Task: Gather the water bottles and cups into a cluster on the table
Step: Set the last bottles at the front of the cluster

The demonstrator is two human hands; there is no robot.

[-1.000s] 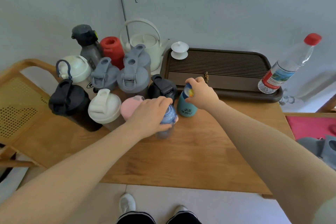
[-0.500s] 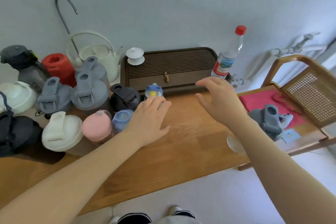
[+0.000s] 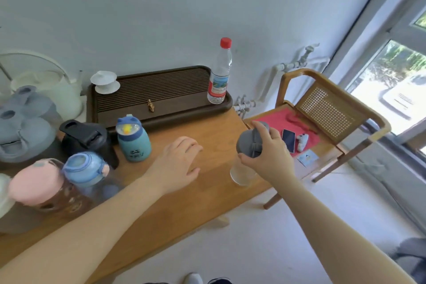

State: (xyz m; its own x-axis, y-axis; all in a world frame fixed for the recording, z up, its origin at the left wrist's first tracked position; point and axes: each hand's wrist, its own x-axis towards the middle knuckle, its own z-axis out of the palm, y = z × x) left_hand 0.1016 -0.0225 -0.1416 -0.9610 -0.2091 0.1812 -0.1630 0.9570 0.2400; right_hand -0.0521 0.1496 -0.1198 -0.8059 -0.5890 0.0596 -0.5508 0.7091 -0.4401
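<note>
Shaker [image 3: 247,157]: table's [image 3: 207,127] right edge, apart from cluster [image 3: 69,145] at left edge. Right hand [image 3: 267,154] grips its grey lid, likely to carry it over. Left hand [image 3: 179,163] relaxed, empty, mid-table.

We see a bright, evenly lit daytime scene. Light comes from the window [image 3: 391,80] at two o'clock, whose panes are blown out to near white, with detail outside washed away. The pale wall [image 3: 161,7] carries a soft bluish cast and no hard shadows. On the bench [image 3: 207,127] shadows are faint and diffuse, falling toward nine o'clock from the bottles. The wide lens bends straight lines: the window frame leans hard and the bench edge tilts. We find the whole frame slightly soft, with motion blur smearing the grey lids [image 3: 23,122] and the pink lid [image 3: 34,184] at eight to nine o'clock. A mild sheen lies on the clear plastic bottle [image 3: 220,74].
</note>
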